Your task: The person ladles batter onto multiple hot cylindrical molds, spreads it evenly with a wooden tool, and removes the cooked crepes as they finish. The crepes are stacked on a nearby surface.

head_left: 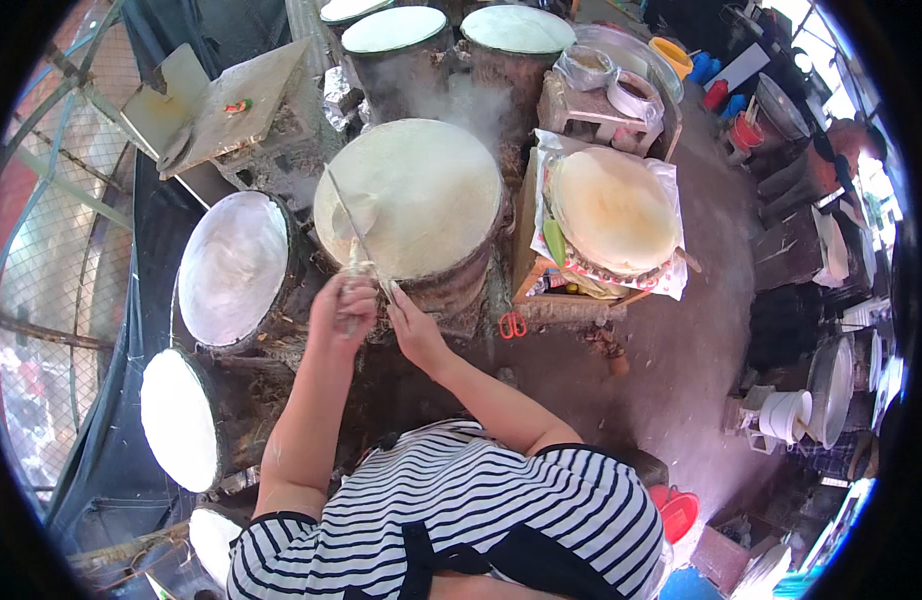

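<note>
Both my hands meet at the near edge of a round griddle [436, 205], whose top carries a pale, thin layer. A long thin flat blade [345, 212] slants over its left part. At the blade's near end, the fingers of my right hand [419, 328] are closed on it. Close beside, my left hand [347, 308] is curled shut around something pale that I cannot make out. A faint rounded patch shows on the griddle by the blade. Right of the griddle lies a stack of round flatbreads [619, 210] on a cloth-covered stand, with a green leaf-shaped thing [554, 242] against it.
More pale-topped round griddles stand at left [233, 268], near left [179, 420] and far side [396, 30]; steam rises between them. Orange-handled scissors [512, 324] hang below the stand. A tilted board [243, 105] is at far left. Bowls [585, 68] stand at far right.
</note>
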Motion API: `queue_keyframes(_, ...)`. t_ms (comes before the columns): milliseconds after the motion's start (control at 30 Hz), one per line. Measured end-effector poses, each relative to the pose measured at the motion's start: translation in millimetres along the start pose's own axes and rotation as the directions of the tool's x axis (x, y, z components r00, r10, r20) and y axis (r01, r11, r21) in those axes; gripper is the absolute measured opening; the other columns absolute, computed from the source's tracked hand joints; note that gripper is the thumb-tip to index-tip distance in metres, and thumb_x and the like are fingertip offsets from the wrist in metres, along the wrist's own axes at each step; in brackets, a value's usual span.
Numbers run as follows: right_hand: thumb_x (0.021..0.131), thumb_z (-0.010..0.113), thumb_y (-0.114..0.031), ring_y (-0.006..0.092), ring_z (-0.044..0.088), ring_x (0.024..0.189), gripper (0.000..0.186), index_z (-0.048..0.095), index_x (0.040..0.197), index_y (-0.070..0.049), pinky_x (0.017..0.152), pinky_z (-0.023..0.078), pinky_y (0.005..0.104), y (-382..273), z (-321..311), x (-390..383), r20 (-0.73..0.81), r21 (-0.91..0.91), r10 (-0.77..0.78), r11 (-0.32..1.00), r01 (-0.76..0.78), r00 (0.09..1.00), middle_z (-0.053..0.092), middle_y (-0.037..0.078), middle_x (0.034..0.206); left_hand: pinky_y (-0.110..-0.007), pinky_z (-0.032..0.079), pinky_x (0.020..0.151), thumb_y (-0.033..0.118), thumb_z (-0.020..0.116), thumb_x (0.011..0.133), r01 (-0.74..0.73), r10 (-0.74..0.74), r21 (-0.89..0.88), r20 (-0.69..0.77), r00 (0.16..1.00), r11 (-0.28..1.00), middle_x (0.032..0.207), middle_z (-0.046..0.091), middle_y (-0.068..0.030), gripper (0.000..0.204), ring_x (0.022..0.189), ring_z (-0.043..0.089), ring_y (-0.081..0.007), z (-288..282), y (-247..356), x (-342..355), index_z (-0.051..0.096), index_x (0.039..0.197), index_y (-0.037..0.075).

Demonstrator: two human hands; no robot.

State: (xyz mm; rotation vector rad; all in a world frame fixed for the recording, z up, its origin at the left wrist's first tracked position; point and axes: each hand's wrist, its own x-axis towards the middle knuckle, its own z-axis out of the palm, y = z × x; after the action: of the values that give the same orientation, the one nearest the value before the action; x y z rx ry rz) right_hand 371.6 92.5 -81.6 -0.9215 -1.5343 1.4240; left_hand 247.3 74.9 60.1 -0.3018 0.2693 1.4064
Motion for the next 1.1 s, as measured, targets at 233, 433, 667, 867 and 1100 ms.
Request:
queue_keyframes(233, 0.090, 0.049, -0.029, 0.0338, 0.061, 0.070, 0.038, 0.050, 0.125, -0.013, 0.060, 0.050, 0.0409, -48, -132, 18, 0.003, -0.633, -0.190, 0.760, 0.149, 0.982, 0.061, 0.016, 0.079, -0.022, 0.036, 0.036, 0.014, 0.041, 0.093, -0.031, 0.108, -0.316, 0.229, 0.967, 0.948, 0.068, 0.039, -0.0028, 0.020, 0.048, 0.040, -0.0105, 47, -30, -46, 0.039, 0.078, 0.003)
queue_keyframes(433, 0.087, 0.053, -0.027, 0.0334, 0.060, 0.060, 0.041, 0.045, 0.127, -0.023, 0.053, 0.050, 0.0456, -50, -195, 89, 0.196, -0.926, -0.053, 0.319, 0.202, 0.979, 0.058, 0.014, 0.074, -0.019, 0.026, 0.032, 0.019, 0.043, 0.095, -0.364, 0.362, 0.201, 0.047, 0.931, 0.909, 0.069, 0.038, 0.0013, 0.020, 0.044, 0.034, -0.0054, 70, -55, -48, 0.044, 0.101, 0.000)
queue_keyframes(667, 0.088, 0.046, -0.020, 0.0342, 0.061, 0.065, 0.033, 0.047, 0.121, -0.016, 0.056, 0.050, 0.0451, -64, -139, 147, 0.417, -0.771, -0.187, 0.446, 0.455, 0.889, 0.060, 0.015, 0.076, -0.019, 0.026, 0.030, 0.026, 0.040, 0.097, -0.447, 0.563, 0.451, -0.159, 0.811, 0.772, 0.065, 0.038, 0.0013, 0.031, 0.041, 0.032, -0.0047, 67, -78, -43, 0.043, 0.111, -0.001)
queue_keyframes(867, 0.086, 0.045, -0.014, 0.0313, 0.063, 0.076, 0.036, 0.049, 0.121, -0.008, 0.064, 0.051, 0.0405, -41, -92, 233, 0.351, -0.907, -0.029, 0.236, 0.348, 0.936, 0.063, 0.014, 0.082, -0.020, 0.026, 0.030, 0.028, 0.040, 0.097, -0.438, 0.579, 0.481, -0.194, 0.792, 0.760, 0.065, 0.039, 0.0012, 0.028, 0.040, 0.033, -0.0057, 56, -78, -48, 0.046, 0.109, 0.003)
queue_keyframes(1100, 0.088, 0.043, -0.023, 0.0371, 0.063, 0.085, 0.029, 0.054, 0.111, -0.009, 0.072, 0.049, 0.0457, -44, -147, 249, 0.087, -0.881, 0.136, 0.472, 0.013, 0.987, 0.062, 0.026, 0.089, -0.020, 0.026, 0.030, 0.028, 0.042, 0.096, -0.413, 0.567, 0.490, -0.220, 0.794, 0.768, 0.065, 0.039, 0.0015, 0.025, 0.040, 0.033, -0.0053, 34, -48, -60, 0.047, 0.106, 0.005)
